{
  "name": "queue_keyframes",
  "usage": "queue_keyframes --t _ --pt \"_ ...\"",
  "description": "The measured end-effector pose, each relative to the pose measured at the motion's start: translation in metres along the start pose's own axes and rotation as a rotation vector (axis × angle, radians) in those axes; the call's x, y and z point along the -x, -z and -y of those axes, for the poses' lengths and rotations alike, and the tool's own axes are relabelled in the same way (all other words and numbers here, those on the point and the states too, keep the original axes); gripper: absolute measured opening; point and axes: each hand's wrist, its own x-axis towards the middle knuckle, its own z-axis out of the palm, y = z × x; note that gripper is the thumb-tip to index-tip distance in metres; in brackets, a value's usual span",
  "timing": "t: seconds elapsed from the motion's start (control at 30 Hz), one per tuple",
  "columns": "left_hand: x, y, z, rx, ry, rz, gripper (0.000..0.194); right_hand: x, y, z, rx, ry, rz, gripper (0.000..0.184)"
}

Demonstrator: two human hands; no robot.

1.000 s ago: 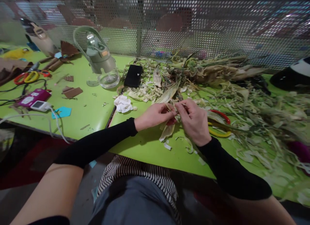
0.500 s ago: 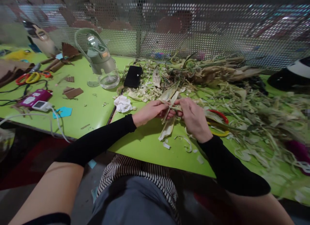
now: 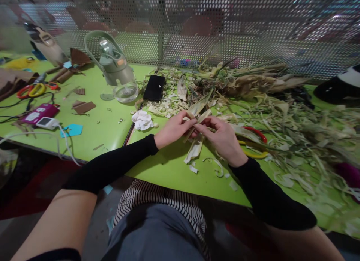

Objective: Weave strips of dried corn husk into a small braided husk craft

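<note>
Close together over the green table [image 3: 157, 167], both hands pinch pale, dry corn husk strips [image 3: 203, 116]. My left hand [image 3: 174, 129] is closed on the strips from the left, thumb and fingertips pressed together. From the right, my right hand [image 3: 223, 138] grips the same strips, its thumb tip almost touching the left thumb. Exactly how the strips cross between the fingertips is hidden. Below the fingers a broad husk piece [image 3: 194, 150] hangs or lies toward the table edge. Scissors with red and yellow handles [image 3: 255, 154] lie just right of my right hand, partly under husk.
Heaps of shredded husk [image 3: 298, 129] spread over the right and back. A black phone-like object [image 3: 154, 87], a crumpled tissue [image 3: 142, 120] and a green-lidded bottle [image 3: 119, 75] stand or lie left of centre. Perforated metal screen [image 3: 182, 32] runs along the back. Purple device [image 3: 41, 114] with cable lies left.
My right hand has turned, its thumb now reaching forward to meet the left thumb at the strips. The upper strip's free end has swung to the right.
</note>
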Motion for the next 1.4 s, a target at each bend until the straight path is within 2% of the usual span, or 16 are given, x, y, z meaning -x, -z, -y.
queue_keyframes --t 0.27,0.4,0.53,0.67,0.87,1.13,1.2,1.3,1.4 --pt "0.0 0.004 0.003 -0.526 -0.242 -0.09 0.021 0.004 -0.002 0.001 -0.121 -0.107 0.1 0.031" --pt "0.0 0.01 0.0 -0.706 -0.33 -0.078 0.024 0.004 -0.002 0.003 -0.208 -0.126 0.045 0.027" --pt "0.001 0.014 -0.009 -0.745 -0.339 -0.008 0.032 0.003 -0.001 0.004 -0.271 -0.135 -0.005 0.018" --pt "0.001 0.013 -0.015 -0.638 -0.305 0.005 0.036 0.005 0.001 0.006 -0.207 -0.091 0.04 0.014" --pt "-0.004 0.016 -0.015 -0.439 -0.261 0.005 0.037 0.009 0.003 0.011 -0.181 -0.108 0.04 0.017" --pt "-0.004 0.014 -0.01 0.15 0.105 0.136 0.024 0.004 0.008 0.008 -0.389 -0.184 0.061 0.04" --pt "-0.003 0.011 -0.008 0.239 0.132 0.169 0.019 0.004 0.008 0.008 -0.379 -0.158 0.045 0.036" --pt "-0.003 0.006 -0.006 0.359 0.182 0.14 0.007 0.004 0.008 0.009 -0.349 -0.107 -0.003 0.025" --pt "-0.003 0.005 -0.006 0.366 0.202 0.117 0.01 0.003 0.008 0.006 -0.284 -0.072 -0.058 0.023"
